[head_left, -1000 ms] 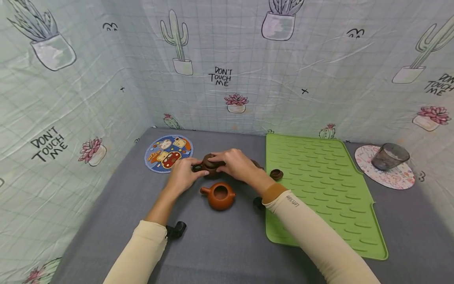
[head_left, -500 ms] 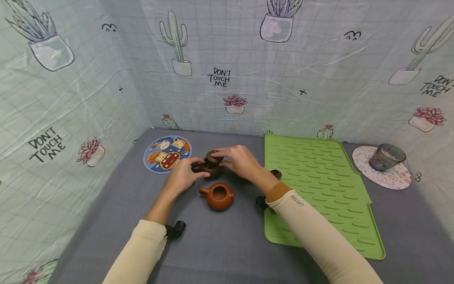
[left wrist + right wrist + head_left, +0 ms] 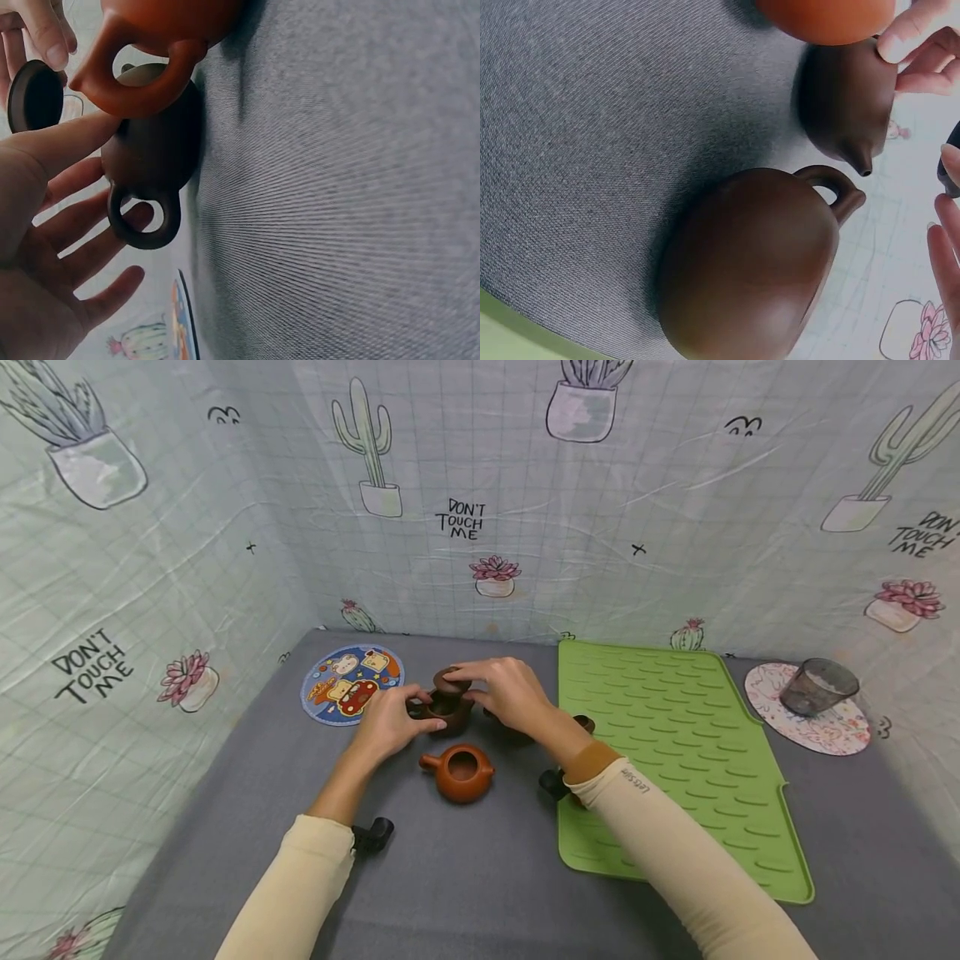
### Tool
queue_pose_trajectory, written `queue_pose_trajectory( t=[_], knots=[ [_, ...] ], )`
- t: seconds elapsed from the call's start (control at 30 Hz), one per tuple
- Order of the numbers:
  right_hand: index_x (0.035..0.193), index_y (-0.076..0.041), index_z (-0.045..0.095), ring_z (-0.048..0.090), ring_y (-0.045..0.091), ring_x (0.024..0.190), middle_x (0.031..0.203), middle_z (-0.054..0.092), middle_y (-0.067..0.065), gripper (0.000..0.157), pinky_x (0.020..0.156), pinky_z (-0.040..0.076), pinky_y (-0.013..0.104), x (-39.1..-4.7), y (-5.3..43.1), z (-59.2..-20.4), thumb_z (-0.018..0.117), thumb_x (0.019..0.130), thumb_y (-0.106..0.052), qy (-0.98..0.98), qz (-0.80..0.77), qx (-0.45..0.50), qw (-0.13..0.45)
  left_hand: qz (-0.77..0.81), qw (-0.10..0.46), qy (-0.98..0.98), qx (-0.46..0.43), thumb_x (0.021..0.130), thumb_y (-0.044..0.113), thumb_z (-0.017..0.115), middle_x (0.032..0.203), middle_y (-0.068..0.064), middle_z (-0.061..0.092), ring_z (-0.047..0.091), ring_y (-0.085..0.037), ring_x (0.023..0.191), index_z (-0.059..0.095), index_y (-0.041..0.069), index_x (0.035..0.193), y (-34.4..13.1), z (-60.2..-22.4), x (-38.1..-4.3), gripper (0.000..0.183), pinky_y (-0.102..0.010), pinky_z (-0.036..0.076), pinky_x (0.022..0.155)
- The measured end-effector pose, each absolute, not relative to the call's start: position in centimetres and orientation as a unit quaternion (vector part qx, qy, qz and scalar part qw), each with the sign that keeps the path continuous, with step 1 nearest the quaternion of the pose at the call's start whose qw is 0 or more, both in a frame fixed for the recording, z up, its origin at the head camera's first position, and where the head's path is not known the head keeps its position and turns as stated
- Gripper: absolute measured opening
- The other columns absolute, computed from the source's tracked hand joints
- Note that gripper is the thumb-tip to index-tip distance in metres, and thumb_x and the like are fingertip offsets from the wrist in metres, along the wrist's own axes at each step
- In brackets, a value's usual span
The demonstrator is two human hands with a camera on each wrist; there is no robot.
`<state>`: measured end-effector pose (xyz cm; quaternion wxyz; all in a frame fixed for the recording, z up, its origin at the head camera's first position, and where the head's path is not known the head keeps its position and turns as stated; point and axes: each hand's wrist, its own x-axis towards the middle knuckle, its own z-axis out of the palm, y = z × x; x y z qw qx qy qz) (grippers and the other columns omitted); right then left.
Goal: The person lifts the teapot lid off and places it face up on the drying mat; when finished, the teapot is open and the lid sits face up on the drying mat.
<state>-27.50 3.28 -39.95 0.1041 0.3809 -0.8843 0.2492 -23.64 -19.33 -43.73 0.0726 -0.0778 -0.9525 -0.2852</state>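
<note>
Dark brown, squat teapot [image 3: 456,721], left fingers [image 3: 431,725] gripping it, right fingers [image 3: 467,671] pinching its raised lid [image 3: 449,682]

Small brown teapot [image 3: 847,97] — smooth, soft sheen | grey cloth [image 3: 592,150] — woven, matt

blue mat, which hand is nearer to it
Left. The left hand is close beside the blue mat, on its right; the right hand is farther right, holding the lid.

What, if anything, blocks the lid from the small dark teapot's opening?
Nothing visible. The right hand holds the lid above the open small dark teapot; the left hand holds that pot, and the orange teapot stands clear, on the near side.
</note>
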Motion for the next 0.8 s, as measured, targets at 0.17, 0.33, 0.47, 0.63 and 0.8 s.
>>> queue_pose_trajectory(
  t=[0.17,0.33,0.47,0.63,0.8],
  knots=[
    [0.127,-0.024,0.074,0.074,0.019,0.085,0.131,0.073,-0.002,0.041,0.064,0.052,0.027,-27.5,3.4,-39.6,0.078,0.089,-0.011,-0.875,0.290,0.375,0.098,-0.296,0.063,-0.949,-0.085,0.075,0.034,0.092,0.106,-0.012,0.079,0.072,-0.032,0.101,0.076,0.009,0.104,-19.3,-43.5,-23.8,0.041,-0.049,0.056,0.088],
    [0.130,-0.020,0.073,0.076,0.022,0.104,0.130,0.074,0.004,0.042,0.081,0.062,0.037,-27.4,3.7,-39.2,0.077,0.090,-0.008,-0.857,0.337,0.377,0.096,-0.309,0.047,-0.946,-0.086,0.076,0.032,0.091,0.106,-0.013,0.078,0.072,-0.032,0.102,0.075,0.008,0.105,-19.4,-43.4,-23.9,0.041,-0.049,0.056,0.090],
    [0.131,-0.017,0.071,0.075,0.024,0.109,0.128,0.074,0.008,0.043,0.082,0.062,0.040,-27.4,3.9,-38.9,0.075,0.090,-0.005,-0.843,0.375,0.372,0.099,-0.316,0.042,-0.944,-0.088,0.076,0.031,0.091,0.106,-0.013,0.078,0.072,-0.032,0.104,0.074,0.008,0.106,-19.4,-43.5,-23.9,0.041,-0.049,0.056,0.091],
    [0.135,-0.013,0.068,0.076,0.024,0.106,0.124,0.075,0.011,0.042,0.079,0.061,0.038,-27.2,4.5,-38.5,0.073,0.093,-0.009,-0.837,0.401,0.355,0.107,-0.319,0.043,-0.943,-0.086,0.076,0.031,0.091,0.108,-0.013,0.078,0.072,-0.032,0.105,0.074,0.008,0.106,-19.3,-43.5,-23.9,0.041,-0.049,0.056,0.092],
    [0.135,-0.009,0.067,0.078,0.025,0.100,0.118,0.077,0.014,0.041,0.082,0.063,0.039,-27.1,5.0,-38.1,0.072,0.095,-0.014,-0.836,0.422,0.330,0.122,-0.324,0.042,-0.941,-0.086,0.076,0.031,0.091,0.108,-0.013,0.077,0.071,-0.031,0.104,0.073,0.008,0.106,-19.3,-43.6,-23.9,0.041,-0.048,0.055,0.091]
  ],
)
